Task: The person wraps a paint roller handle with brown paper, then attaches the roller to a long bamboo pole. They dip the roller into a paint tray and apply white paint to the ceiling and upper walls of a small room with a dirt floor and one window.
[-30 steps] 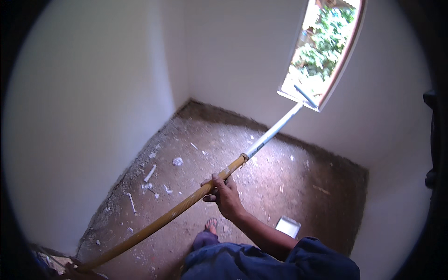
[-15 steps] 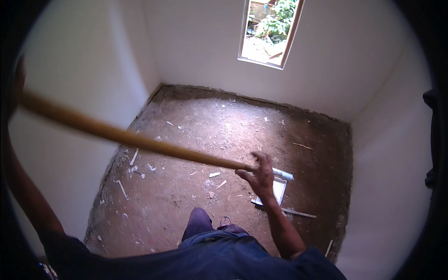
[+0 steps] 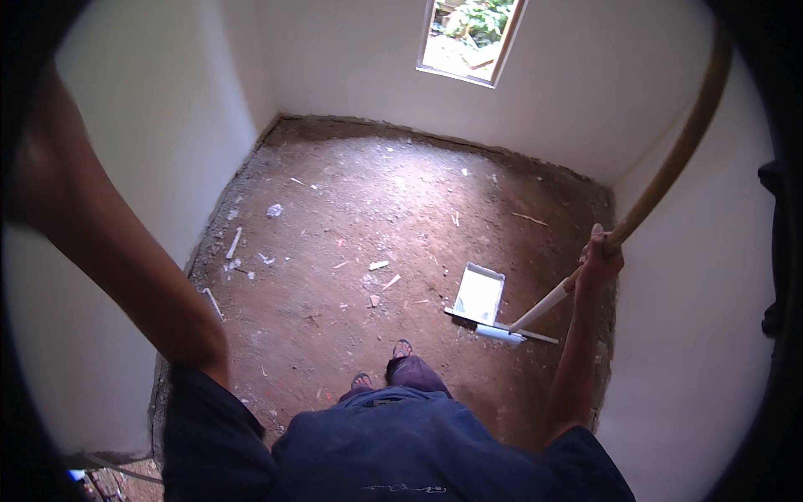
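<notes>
My right hand [image 3: 599, 261] is closed around a long wooden pole [image 3: 677, 155] at the right. Below the fist, a paler lower section of the pole slants down to a paint roller [image 3: 500, 334] with a pale blue-white sleeve. The roller lies at the near end of a white-lined paint tray [image 3: 480, 293] on the dirt floor. A thin pale strip [image 3: 539, 338] passes beside the tray and roller. My left forearm [image 3: 125, 243] rises large and close on the left. It runs into the dark rim, so the hand does not show.
White walls [image 3: 569, 75] stand on three sides, with a narrow window [image 3: 468, 38] in the far one. Wood slivers [image 3: 530, 219], a crumpled pale scrap [image 3: 274, 210] and other debris litter the dirt floor [image 3: 335, 251]. My sandalled feet [image 3: 402, 348] stand near the tray.
The pole has swung from across the left to upright on the right. My right hand, loosely open before, now grips it. The roller has moved to the tray's near end; my left arm has come closer.
</notes>
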Demonstrator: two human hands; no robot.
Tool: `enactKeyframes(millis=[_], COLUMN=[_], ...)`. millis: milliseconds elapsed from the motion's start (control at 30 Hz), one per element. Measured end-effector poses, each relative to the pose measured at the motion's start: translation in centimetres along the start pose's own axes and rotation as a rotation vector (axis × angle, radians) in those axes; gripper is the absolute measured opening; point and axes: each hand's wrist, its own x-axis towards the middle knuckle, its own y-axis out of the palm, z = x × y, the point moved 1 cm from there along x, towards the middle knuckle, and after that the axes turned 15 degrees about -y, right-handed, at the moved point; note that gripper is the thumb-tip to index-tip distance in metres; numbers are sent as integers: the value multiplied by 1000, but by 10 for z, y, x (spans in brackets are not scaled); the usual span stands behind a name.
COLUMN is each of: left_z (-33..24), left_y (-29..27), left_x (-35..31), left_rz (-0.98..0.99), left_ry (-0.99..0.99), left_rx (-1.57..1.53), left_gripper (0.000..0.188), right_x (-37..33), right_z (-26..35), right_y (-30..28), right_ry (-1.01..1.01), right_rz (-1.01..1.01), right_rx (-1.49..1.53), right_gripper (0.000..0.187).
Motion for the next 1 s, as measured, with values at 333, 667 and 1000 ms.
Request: enactKeyframes(millis=[333,667,1000], left_z=[7,-150,41], left_y=[-91,-48,57], left_x=[-604,-746,-665], left_rz=[400,-1239,-345], left_ry=[-2051,-2141,-2273], left_rx=[1157,633,694], left_gripper=[48,67,41], right_x=[3,-33,-76], right_z=[-74,-149,-183], right_y=[-130,-168,-173], right_ry=[-23,176,177], right_rz=[222,204,235], right_rx=[-377,-372,-314], right_gripper=[34,45,35])
